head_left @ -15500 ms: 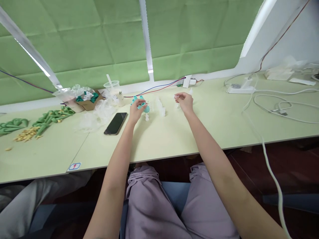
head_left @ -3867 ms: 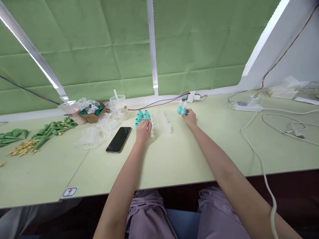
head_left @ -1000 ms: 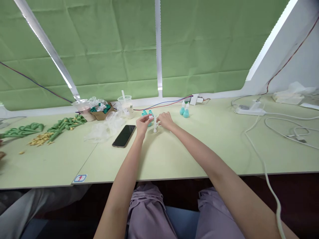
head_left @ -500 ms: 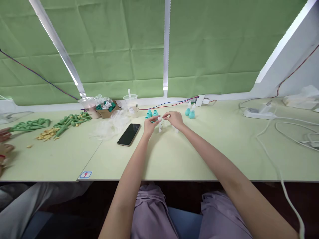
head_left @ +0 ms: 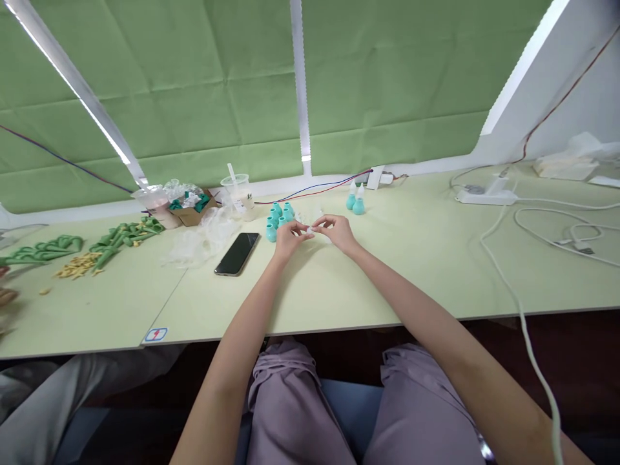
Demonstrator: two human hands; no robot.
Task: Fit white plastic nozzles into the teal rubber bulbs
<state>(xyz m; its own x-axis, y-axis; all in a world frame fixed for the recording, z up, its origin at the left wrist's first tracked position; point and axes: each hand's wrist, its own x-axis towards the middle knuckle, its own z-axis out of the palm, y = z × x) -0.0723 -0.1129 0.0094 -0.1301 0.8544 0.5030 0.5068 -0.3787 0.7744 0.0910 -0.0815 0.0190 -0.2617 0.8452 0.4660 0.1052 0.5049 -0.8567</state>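
My left hand (head_left: pixel 290 239) and my right hand (head_left: pixel 340 232) meet over the table, fingertips pinched together on a small white plastic tip (head_left: pixel 310 230). Fingers partly cover this piece, so its full shape is hidden. Just left of and behind my left hand stand several teal rubber bulbs (head_left: pixel 272 232) with open necks. More translucent white pieces (head_left: pixel 317 214) lie behind my fingers, too small to make out clearly. Beyond my right hand, two teal bulbs (head_left: pixel 358 205) stand upright with pointed white tips on them.
A phone (head_left: pixel 237 254) lies left of my left arm. Behind it are crumpled clear plastic bags (head_left: pixel 198 242), a cardboard box (head_left: pixel 194 216) and drink cups (head_left: pixel 239 199). Green and yellow parts (head_left: pixel 116 242) lie near another person's hand (head_left: pixel 7 296). A power strip (head_left: pixel 487 196) and white cables occupy the right.
The view has shifted, so the table appears turned slightly. Both hands are lower relative to the teal bulbs, more of which now show. My fingertips have drawn closer together around the white tip.
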